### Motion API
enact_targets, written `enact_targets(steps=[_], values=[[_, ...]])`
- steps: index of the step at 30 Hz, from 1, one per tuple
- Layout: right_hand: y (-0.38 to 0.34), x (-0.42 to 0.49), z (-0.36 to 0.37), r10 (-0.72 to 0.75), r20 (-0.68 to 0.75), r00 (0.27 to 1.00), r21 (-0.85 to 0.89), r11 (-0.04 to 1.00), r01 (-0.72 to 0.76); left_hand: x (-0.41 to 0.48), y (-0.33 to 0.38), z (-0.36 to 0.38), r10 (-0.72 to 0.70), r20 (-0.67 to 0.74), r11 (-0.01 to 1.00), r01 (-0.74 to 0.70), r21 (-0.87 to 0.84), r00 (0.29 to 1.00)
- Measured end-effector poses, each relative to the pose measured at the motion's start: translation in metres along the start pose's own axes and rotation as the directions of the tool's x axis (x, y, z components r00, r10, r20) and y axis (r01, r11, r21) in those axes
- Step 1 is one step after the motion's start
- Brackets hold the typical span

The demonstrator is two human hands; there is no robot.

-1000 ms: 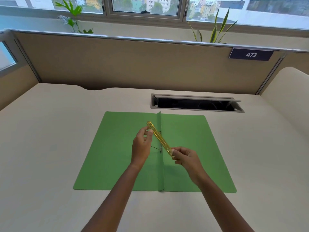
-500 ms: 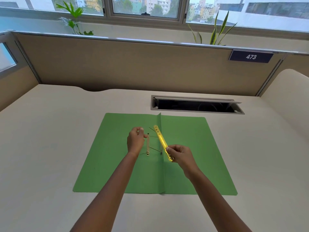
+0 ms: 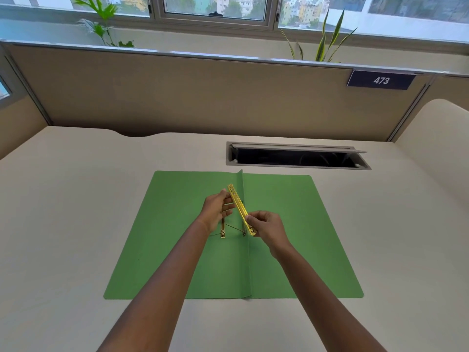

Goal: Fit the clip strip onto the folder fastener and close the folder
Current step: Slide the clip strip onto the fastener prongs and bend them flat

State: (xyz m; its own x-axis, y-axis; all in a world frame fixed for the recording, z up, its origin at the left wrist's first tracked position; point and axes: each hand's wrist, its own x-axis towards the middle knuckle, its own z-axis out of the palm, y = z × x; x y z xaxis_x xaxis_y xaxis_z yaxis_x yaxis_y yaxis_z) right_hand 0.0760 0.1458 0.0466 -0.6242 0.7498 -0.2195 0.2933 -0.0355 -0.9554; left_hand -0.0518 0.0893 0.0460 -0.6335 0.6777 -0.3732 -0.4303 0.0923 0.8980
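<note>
Clip strip [image 3: 238, 207], gold: right hand [image 3: 266, 226] pinches near end, left hand [image 3: 215, 209] newly regrips far end at 12 o'clock; fitting onto fastener [image 3: 223, 228] pending.

Open folder [image 3: 177, 250] flat on desk [image 3: 63, 224], hands above its middle.

Lies centred on the desk, spine fold [image 3: 246, 262] running front to back, one leaf to each side. Behind it, toward the right, cable hatch [image 3: 297, 157] sunk in the desk; behind that, partition [image 3: 190, 97] with number plate [image 3: 381, 80] at its right end, plants [image 3: 104, 24] and window [image 3: 215, 8] beyond. Just left of the fold, fastener [image 3: 222, 228] on the left leaf. Above the fold, clip strip [image 3: 239, 208] held slantwise, far end by left hand [image 3: 215, 210], near end by right hand [image 3: 266, 226].
</note>
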Motion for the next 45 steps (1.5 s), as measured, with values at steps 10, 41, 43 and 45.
enact_targets(steps=[10, 41, 43, 45], values=[[0.002, 0.005, 0.007, -0.009, -0.015, 1.000, -0.045, 0.999, 0.009, 0.003, -0.002, 0.002, 0.024, 0.008, 1.000, -0.025, 0.013, 1.000], [-0.015, 0.012, -0.004, 0.377, 0.213, 0.901, 0.366, 0.825, -0.431, -0.032, -0.050, 0.000, 0.250, -0.021, 0.885, -0.220, 0.411, 0.968], [-0.016, 0.012, -0.001, 0.372, 0.218, 0.902, 0.372, 0.823, -0.429, -0.032, -0.049, 0.000, 0.247, -0.020, 0.880, -0.216, 0.423, 0.969], [-0.016, 0.011, 0.001, 0.368, 0.218, 0.904, 0.372, 0.825, -0.426, -0.033, -0.048, 0.001, 0.247, -0.019, 0.878, -0.215, 0.428, 0.969]])
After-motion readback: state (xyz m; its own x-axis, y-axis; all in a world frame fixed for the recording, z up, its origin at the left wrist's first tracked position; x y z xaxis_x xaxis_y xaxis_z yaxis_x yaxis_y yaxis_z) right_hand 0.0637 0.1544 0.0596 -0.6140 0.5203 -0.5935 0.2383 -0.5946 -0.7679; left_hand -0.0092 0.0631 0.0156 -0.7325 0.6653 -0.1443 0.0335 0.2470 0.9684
